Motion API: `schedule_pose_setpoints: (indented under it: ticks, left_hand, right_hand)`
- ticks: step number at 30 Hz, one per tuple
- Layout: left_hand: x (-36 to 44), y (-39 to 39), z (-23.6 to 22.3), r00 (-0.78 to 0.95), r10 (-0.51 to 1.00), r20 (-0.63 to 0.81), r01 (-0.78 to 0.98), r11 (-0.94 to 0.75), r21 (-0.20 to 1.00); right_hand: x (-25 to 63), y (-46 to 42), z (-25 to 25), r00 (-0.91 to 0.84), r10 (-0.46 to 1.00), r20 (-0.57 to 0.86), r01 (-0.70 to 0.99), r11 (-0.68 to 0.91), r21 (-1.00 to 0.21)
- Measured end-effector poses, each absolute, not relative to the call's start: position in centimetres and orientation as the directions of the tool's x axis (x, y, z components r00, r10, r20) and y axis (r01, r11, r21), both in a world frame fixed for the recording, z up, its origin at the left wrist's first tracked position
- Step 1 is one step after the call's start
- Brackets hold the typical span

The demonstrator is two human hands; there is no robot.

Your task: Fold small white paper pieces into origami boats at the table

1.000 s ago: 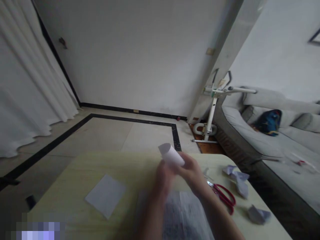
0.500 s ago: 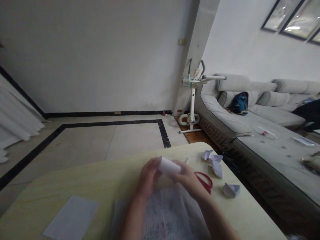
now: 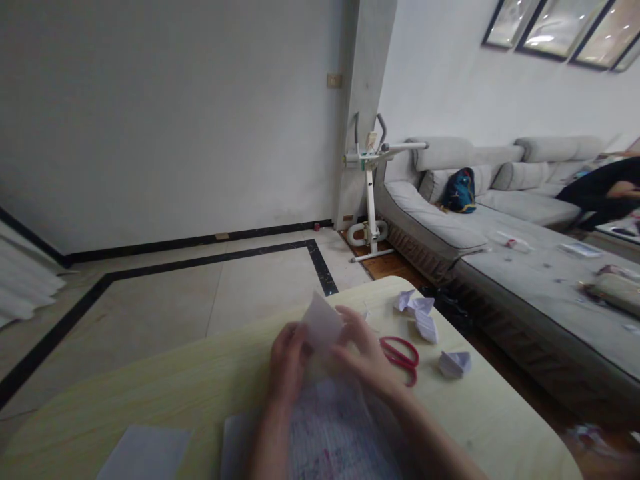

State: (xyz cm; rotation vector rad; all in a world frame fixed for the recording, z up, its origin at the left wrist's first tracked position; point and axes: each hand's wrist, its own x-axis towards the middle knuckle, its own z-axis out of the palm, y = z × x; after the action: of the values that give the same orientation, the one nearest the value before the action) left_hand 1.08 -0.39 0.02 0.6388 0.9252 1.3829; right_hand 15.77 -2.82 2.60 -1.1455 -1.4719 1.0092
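The person holds a small white paper [image 3: 321,323] in the air above the table [image 3: 210,393], just beyond the upper part of a sheet with writing [image 3: 335,433]. One corner of the white paper points up and away from the person, toward the floor strip. Its lower part is blurred, so one cannot tell which direction is its long axis. The left hand [image 3: 289,360] has its fingers bent and grips the left edge. The right hand [image 3: 364,345] pinches the right side, with thumb lower and fingers higher. Near the right hand lie red-handled scissors [image 3: 413,363], and farther right a folded paper piece [image 3: 454,365]. At the lower left lies a blank sheet [image 3: 145,455].
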Motion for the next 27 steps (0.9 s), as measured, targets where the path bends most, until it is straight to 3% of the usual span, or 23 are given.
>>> schedule_pose_setpoints:
  ticks: [4,7,11,13,14,16,19,23,27]
  left_hand:
    - [1.2,-0.2,0.5,-0.038,0.979,-0.2,-0.538,0.149,0.829]
    - [1.6,-0.3,0.5,-0.029,0.981,-0.194,-0.621,0.135,0.772]
    - [1.9,0.1,0.1,0.06,0.976,-0.208,-0.793,0.173,0.584]
    - [1.7,1.0,-0.2,0.117,0.975,-0.188,-0.842,0.198,0.501]
    - [1.5,1.4,-0.3,0.143,0.969,-0.201,-0.849,0.225,0.478]
    - [1.2,1.8,-0.3,0.103,0.974,-0.2,-0.866,0.187,0.464]
    - [1.0,1.3,-0.1,0.083,0.984,-0.158,-0.893,0.144,0.425]
    - [0.8,0.6,0.2,0.137,0.986,-0.093,-0.939,0.159,0.304]
    - [0.3,0.5,0.3,0.112,0.992,-0.056,-0.96,0.122,0.252]
  right_hand:
    - [16.1,-2.1,2.0,0.062,0.945,0.322,0.254,0.297,-0.92]
    - [16.7,-2.3,2.2,0.266,0.895,0.358,0.2,0.312,-0.929]
    - [15.9,-3.2,4.2,0.446,0.802,0.398,0.265,0.306,-0.914]
    - [13.9,-3.8,5.5,0.419,0.786,0.455,0.354,0.32,-0.879]
    - [12.5,-4.3,6.1,0.309,0.8,0.514,0.429,0.365,-0.826]
    - [9.0,-6.0,7.0,-0.162,0.816,0.555,0.383,0.57,-0.727]
    - [2.3,-9.1,7.7,-0.713,0.54,0.448,0.216,0.776,-0.592]
    - [-6.4,-11.9,6.8,-0.934,0.322,0.158,0.192,0.822,-0.536]
    - [-11.0,-12.7,5.0,-0.984,0.163,0.074,0.113,0.887,-0.448]
